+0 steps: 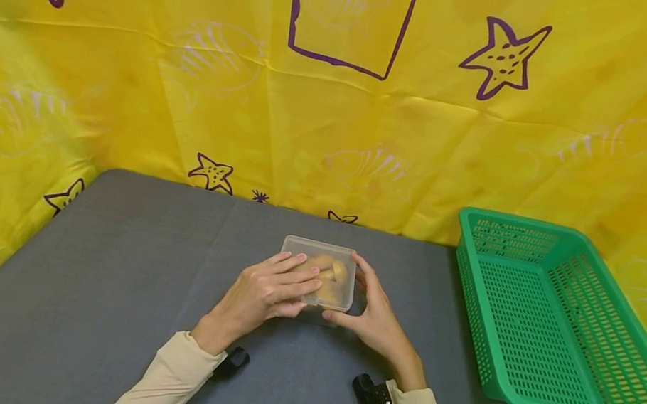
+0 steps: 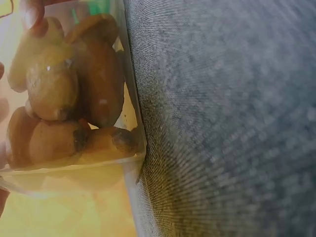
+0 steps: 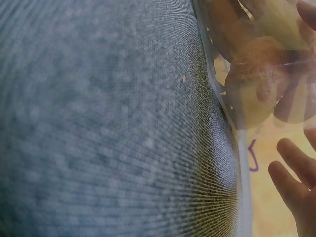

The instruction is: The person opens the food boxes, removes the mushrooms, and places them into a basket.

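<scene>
Head view: we see the left grip (image 1: 269, 288) holding the top and front of a clear box (image 1: 322, 244) of brownish pieces (image 1: 323, 262), the right grip (image 1: 379, 319) its right side. Despite blurred wrist views, we think it rests on the worktop (image 1: 116, 310).

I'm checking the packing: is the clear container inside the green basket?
No, the clear container is left of the green basket, outside it.
</scene>
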Demonstrator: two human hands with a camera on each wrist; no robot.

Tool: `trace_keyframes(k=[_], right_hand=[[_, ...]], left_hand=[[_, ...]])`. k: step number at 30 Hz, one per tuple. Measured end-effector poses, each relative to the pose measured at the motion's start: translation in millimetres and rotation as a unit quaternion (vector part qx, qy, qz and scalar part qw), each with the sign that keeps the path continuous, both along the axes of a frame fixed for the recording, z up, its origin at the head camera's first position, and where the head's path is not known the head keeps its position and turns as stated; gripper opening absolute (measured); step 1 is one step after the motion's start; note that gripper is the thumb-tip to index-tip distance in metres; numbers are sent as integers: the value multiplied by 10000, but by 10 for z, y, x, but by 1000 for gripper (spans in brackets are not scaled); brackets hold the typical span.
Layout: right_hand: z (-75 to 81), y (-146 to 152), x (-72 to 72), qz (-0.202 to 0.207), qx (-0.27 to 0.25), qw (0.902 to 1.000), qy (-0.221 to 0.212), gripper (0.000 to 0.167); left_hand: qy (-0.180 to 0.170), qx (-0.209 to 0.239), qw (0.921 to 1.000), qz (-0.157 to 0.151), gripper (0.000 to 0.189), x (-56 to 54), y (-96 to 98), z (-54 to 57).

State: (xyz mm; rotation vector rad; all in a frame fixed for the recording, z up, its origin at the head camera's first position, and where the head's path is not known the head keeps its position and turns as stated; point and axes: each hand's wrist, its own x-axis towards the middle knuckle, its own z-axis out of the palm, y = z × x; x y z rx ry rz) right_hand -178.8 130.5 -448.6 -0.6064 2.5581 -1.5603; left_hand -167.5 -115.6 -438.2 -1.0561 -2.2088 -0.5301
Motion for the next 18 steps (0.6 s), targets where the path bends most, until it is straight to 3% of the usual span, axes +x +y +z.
trace_keyframes(k=[18], right_hand=[[59, 31, 27, 112, 169, 9998, 1, 104]], left_hand=[[-270, 27, 9995, -157, 49, 0, -13, 33]])
